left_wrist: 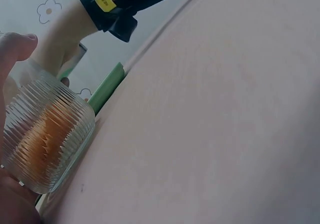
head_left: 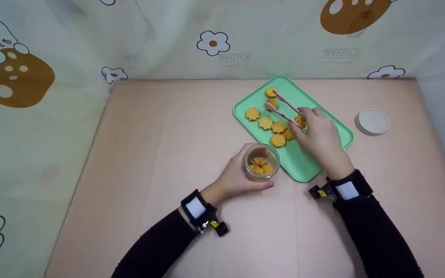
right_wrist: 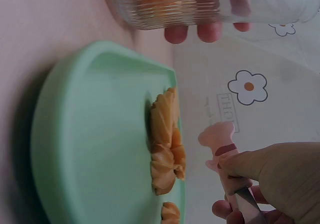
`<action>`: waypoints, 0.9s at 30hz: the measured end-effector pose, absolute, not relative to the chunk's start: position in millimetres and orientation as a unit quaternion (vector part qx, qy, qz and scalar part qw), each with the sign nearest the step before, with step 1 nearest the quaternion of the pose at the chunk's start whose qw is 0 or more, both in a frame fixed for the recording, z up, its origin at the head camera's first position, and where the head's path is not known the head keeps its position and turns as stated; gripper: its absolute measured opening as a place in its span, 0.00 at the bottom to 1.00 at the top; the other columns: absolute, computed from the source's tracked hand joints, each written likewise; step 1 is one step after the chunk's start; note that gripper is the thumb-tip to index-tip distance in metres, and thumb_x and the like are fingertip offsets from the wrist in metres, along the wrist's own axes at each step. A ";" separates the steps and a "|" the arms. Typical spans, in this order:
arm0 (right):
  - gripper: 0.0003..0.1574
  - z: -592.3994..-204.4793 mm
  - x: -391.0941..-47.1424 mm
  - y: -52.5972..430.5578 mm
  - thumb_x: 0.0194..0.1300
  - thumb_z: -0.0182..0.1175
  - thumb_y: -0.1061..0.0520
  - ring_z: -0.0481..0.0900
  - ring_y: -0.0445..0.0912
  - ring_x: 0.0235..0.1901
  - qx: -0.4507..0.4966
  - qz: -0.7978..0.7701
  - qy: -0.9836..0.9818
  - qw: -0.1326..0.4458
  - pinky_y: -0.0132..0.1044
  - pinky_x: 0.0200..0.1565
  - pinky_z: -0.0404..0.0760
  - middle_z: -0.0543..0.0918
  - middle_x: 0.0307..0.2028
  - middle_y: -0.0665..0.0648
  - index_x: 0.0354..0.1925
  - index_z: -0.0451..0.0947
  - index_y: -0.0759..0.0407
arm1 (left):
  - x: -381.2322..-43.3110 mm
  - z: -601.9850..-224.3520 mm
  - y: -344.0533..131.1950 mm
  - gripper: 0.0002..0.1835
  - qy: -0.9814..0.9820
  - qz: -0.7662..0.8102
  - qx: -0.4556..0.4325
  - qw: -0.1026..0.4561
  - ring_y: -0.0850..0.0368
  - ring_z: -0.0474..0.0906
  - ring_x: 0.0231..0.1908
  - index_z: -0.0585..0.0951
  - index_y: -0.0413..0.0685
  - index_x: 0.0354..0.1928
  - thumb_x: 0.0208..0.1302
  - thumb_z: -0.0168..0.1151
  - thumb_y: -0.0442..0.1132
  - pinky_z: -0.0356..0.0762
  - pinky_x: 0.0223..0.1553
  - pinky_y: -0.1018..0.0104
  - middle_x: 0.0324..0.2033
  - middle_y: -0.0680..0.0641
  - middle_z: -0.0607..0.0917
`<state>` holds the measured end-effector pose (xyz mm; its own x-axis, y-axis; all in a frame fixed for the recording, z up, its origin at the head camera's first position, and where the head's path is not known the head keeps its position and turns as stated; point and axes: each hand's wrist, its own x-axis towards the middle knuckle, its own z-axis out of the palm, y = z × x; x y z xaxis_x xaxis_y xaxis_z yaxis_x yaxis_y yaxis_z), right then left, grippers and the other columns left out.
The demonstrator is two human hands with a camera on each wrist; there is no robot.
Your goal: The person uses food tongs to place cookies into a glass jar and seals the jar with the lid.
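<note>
My left hand [head_left: 238,175] grips a ribbed glass jar [head_left: 278,164] round its side; several yellow cookies [head_left: 259,164] lie inside it. In the left wrist view the jar [left_wrist: 65,134] is tilted, with the cookies showing through the glass. My right hand [head_left: 323,137] holds pink tongs [head_left: 284,99] between thumb and fingers. Their two tips are spread apart over the far cookies on the green tray [head_left: 303,166]. In the right wrist view the tongs [right_wrist: 220,139] are pinched above the tray [right_wrist: 110,134], while the left fingers [right_wrist: 207,31] show behind the jar.
A round white lid [head_left: 372,122] lies on the table to the right of the tray. Several flower-shaped cookies [head_left: 265,122] are spread along the tray's left side. A patterned curtain [head_left: 160,38] hangs behind the table's far edge.
</note>
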<state>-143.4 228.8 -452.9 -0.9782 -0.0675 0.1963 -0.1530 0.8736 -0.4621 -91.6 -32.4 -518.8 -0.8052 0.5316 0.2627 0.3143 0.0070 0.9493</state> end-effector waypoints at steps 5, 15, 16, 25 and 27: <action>0.34 -461.1 -147.0 228.7 0.79 0.67 0.47 0.84 0.65 0.41 0.049 0.250 -0.964 0.072 0.62 0.41 0.86 0.82 0.50 0.71 0.69 0.78 0.68 | -91.6 -517.9 -32.1 0.50 0.702 0.641 0.297 0.089 0.55 0.78 0.67 0.71 0.54 0.74 0.51 0.90 0.45 0.72 0.75 0.55 0.64 0.54 0.84; 0.32 -469.7 -147.6 226.1 0.78 0.68 0.47 0.83 0.64 0.38 0.059 0.248 -0.963 0.086 0.61 0.38 0.86 0.81 0.45 0.69 0.68 0.79 0.68 | -92.0 -519.3 -32.2 0.50 0.701 0.640 0.304 0.081 0.56 0.79 0.67 0.71 0.54 0.74 0.50 0.90 0.44 0.72 0.75 0.55 0.63 0.54 0.84; 0.32 -469.8 -147.6 225.7 0.78 0.68 0.47 0.83 0.64 0.38 0.059 0.248 -0.963 0.086 0.61 0.38 0.86 0.81 0.46 0.69 0.68 0.79 0.68 | -92.0 -519.3 -32.2 0.50 0.701 0.641 0.304 0.082 0.56 0.79 0.67 0.71 0.54 0.74 0.50 0.90 0.44 0.72 0.75 0.55 0.63 0.54 0.84; 0.33 -471.7 -148.6 225.1 0.78 0.68 0.48 0.85 0.68 0.40 0.053 0.237 -0.967 0.073 0.65 0.40 0.86 0.81 0.50 0.72 0.69 0.78 0.68 | -91.7 -518.8 -32.5 0.50 0.703 0.639 0.299 0.086 0.57 0.78 0.67 0.71 0.55 0.74 0.51 0.90 0.45 0.72 0.75 0.55 0.64 0.55 0.83; 0.33 -472.7 -148.8 225.6 0.77 0.69 0.49 0.85 0.68 0.40 0.054 0.235 -0.968 0.073 0.65 0.41 0.86 0.81 0.49 0.72 0.69 0.78 0.68 | -91.5 -518.5 -32.3 0.50 0.705 0.639 0.297 0.087 0.57 0.78 0.67 0.71 0.56 0.74 0.51 0.90 0.45 0.72 0.75 0.55 0.64 0.56 0.83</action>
<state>-148.8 225.6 -472.7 -0.9836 -0.0693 0.1663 -0.1379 0.8836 -0.4475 -91.5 -32.3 -518.5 -0.8085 0.5294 0.2569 0.3074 0.0078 0.9515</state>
